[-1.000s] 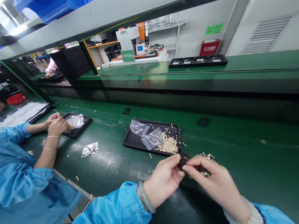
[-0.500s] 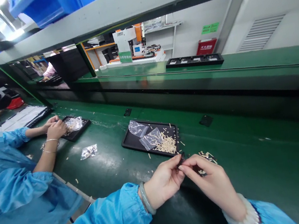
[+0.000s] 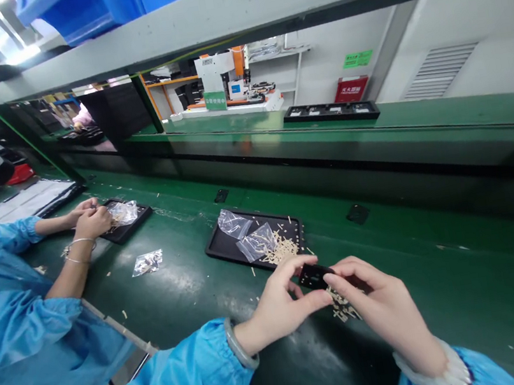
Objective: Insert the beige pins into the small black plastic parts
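Note:
Between my two hands is a small flat black plate (image 3: pixel 315 276) with holes and light specks, its face tilted toward me. My left hand (image 3: pixel 285 297) grips its left side between thumb and fingers. My right hand (image 3: pixel 373 294) pinches its right edge; the fingertips behind it are hidden. Just below the plate, a loose heap of small pale strips (image 3: pixel 346 311) lies on the green bench, partly covered by my right hand. Beyond my left hand rests a black tray (image 3: pixel 220 249) holding two clear plastic bags (image 3: pixel 255 243) and a pile of pale strips (image 3: pixel 282 246).
Two small black plates (image 3: pixel 357 213) (image 3: pixel 221 196) lie farther back on the green bench (image 3: pixel 446 293). A clear bag (image 3: pixel 148 263) lies left of the tray. A co-worker in blue (image 3: pixel 32 303) works at another tray (image 3: pixel 129 227). A raised ledge carries a compartmented black tray (image 3: pixel 331 112).
The black plate has turned so its flat face shows, where before it was mostly hidden in my fingers. My hands have moved slightly apart, and the view has shifted a little.

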The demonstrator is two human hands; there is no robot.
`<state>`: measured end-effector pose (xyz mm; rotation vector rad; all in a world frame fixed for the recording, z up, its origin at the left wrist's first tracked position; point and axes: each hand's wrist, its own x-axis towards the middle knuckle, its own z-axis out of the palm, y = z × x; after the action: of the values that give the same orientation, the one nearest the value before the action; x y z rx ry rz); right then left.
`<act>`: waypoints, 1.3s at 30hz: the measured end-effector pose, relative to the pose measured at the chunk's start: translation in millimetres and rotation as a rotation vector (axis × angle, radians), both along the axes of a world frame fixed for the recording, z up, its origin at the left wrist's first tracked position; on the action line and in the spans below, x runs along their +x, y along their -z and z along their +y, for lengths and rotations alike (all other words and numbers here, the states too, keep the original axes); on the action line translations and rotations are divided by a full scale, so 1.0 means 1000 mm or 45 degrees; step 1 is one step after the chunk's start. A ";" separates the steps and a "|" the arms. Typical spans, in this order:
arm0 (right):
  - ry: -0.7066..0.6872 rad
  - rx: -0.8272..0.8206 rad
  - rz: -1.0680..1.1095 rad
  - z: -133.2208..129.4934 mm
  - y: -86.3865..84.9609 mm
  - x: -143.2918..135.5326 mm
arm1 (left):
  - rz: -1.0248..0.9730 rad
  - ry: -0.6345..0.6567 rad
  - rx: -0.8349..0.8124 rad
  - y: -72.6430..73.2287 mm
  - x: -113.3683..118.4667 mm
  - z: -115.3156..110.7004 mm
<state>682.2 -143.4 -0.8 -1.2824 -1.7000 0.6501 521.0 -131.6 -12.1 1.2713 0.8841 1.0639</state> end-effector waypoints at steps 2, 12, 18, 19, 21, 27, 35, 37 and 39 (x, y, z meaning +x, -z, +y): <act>-0.003 0.005 -0.029 -0.002 0.001 -0.001 | 0.209 -0.074 0.165 -0.004 -0.002 -0.002; 0.090 0.429 -0.393 -0.010 0.001 0.001 | 0.311 -0.186 0.161 -0.003 -0.003 -0.004; 0.053 0.408 -0.451 -0.009 -0.001 0.003 | 0.421 -0.175 0.243 -0.007 -0.003 -0.005; 0.052 0.423 -0.475 -0.009 -0.001 0.003 | 0.445 -0.184 0.301 -0.008 -0.003 -0.005; 0.051 0.470 -0.542 -0.010 -0.003 0.004 | 0.475 -0.183 0.413 -0.010 -0.004 -0.006; 0.074 0.702 -0.824 -0.012 -0.011 0.006 | 0.503 -0.108 0.537 -0.008 -0.008 -0.007; 0.004 0.885 -1.169 -0.013 -0.011 0.006 | 0.815 -0.107 0.962 0.002 -0.012 -0.005; 0.041 0.891 -1.115 -0.013 -0.010 0.005 | 0.923 -0.170 1.181 0.005 -0.012 -0.005; 0.083 0.870 -1.018 -0.012 -0.009 0.003 | 0.971 -0.246 1.316 0.007 -0.011 -0.004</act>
<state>684.8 -155.1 8.3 -1.1266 -2.2060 -0.5530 510.2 -135.4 -18.8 2.6094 1.0512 1.2510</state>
